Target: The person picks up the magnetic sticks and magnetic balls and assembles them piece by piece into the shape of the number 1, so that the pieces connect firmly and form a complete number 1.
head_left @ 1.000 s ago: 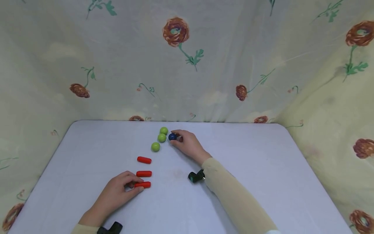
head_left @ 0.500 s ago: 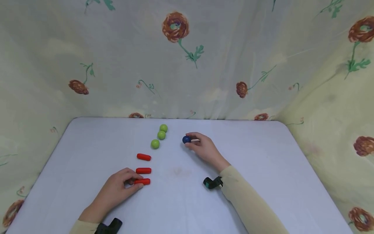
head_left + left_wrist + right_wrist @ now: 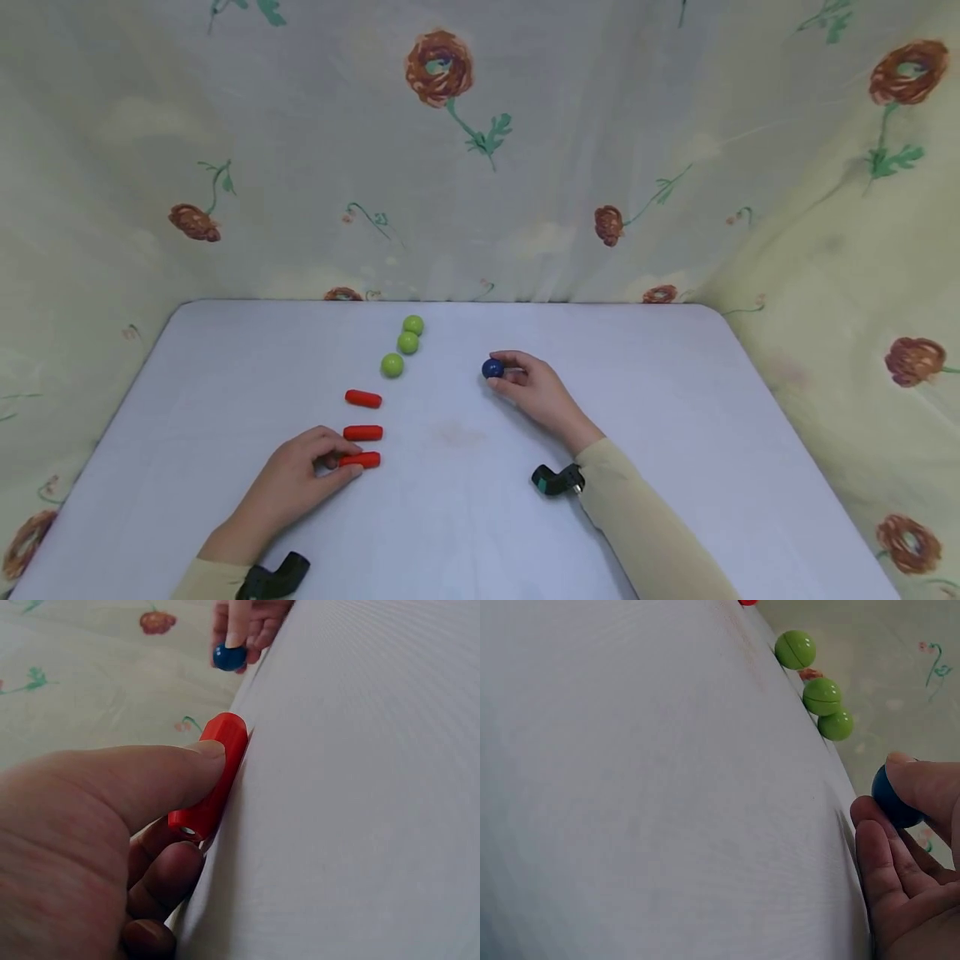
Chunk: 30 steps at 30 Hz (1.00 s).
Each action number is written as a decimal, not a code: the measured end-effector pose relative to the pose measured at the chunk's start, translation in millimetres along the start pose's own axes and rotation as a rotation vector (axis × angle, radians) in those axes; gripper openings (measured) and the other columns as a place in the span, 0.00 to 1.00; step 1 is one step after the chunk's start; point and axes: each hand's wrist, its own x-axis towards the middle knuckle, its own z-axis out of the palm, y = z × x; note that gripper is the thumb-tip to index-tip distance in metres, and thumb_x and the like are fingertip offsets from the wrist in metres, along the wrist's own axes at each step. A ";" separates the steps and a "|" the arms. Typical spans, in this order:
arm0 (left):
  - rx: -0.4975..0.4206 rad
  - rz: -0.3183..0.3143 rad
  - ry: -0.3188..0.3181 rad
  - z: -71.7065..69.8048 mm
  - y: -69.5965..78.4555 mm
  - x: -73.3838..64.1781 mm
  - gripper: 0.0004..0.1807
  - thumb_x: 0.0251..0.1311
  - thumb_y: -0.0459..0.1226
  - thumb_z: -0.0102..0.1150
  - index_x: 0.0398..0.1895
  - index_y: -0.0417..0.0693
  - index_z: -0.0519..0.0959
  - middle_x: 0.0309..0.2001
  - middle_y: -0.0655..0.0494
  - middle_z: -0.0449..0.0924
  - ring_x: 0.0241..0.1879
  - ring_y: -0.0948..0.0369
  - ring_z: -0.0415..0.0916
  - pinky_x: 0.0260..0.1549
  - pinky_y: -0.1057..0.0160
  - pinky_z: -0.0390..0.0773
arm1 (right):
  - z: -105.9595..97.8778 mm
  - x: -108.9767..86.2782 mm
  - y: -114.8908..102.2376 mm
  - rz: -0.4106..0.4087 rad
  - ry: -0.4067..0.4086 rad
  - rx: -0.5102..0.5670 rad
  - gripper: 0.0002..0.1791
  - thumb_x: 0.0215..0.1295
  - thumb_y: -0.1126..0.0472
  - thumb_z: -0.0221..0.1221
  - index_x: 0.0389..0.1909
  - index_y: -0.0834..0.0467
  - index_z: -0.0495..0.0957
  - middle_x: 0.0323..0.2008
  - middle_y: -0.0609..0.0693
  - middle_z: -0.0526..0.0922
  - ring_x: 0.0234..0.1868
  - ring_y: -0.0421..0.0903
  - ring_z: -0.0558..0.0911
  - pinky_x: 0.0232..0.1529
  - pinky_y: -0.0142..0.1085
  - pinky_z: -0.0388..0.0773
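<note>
My left hand [image 3: 303, 475] pinches the nearest of three red cylinders, a short faceted red cylinder [image 3: 217, 776] with a small hole in its end, between thumb and fingers at the table surface. Two more red pieces, a middle cylinder [image 3: 363, 433] and a far cylinder [image 3: 363, 398], lie just beyond it. With thumb and fingertips, my right hand [image 3: 543, 396] holds a dark blue ball [image 3: 492, 368] low over the table, right of the green balls. In the right wrist view the blue ball [image 3: 895, 799] is partly hidden by the thumb.
Three green balls, a near one [image 3: 392, 365], a middle one [image 3: 408, 342] and a far one [image 3: 413, 325], stand in a slanting row toward the back. The white table [image 3: 660, 375] ends at a flowered curtain [image 3: 525, 208] behind and at the sides.
My right hand has carried the blue ball away from the green balls, rightward and slightly nearer. The left hand keeps its grip on the red cylinder in place. The head view has shifted slightly.
</note>
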 end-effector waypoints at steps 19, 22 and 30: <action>0.028 -0.020 -0.011 2.6 1.0 2.9 0.12 0.53 0.44 0.74 0.41 0.59 0.86 0.35 0.65 0.76 0.35 0.62 0.71 0.35 0.61 0.76 | -1.6 -5.1 8.2 -0.111 0.077 -0.228 0.22 0.66 0.46 0.63 0.59 0.49 0.78 0.38 0.42 0.82 0.39 0.40 0.79 0.43 0.40 0.75; 0.024 -0.018 -0.020 3.4 -0.3 3.2 0.12 0.53 0.44 0.74 0.42 0.60 0.86 0.35 0.65 0.76 0.35 0.63 0.72 0.35 0.61 0.76 | -1.0 -5.6 9.5 -0.110 0.082 -0.257 0.22 0.66 0.48 0.64 0.59 0.49 0.79 0.39 0.42 0.82 0.40 0.40 0.79 0.43 0.40 0.75; 0.018 -0.024 -0.022 2.4 0.7 1.7 0.12 0.53 0.44 0.74 0.42 0.60 0.85 0.36 0.65 0.76 0.36 0.63 0.71 0.36 0.60 0.76 | -0.5 -6.6 8.8 -0.135 0.079 -0.272 0.21 0.66 0.50 0.64 0.59 0.50 0.80 0.41 0.44 0.81 0.40 0.41 0.78 0.44 0.39 0.75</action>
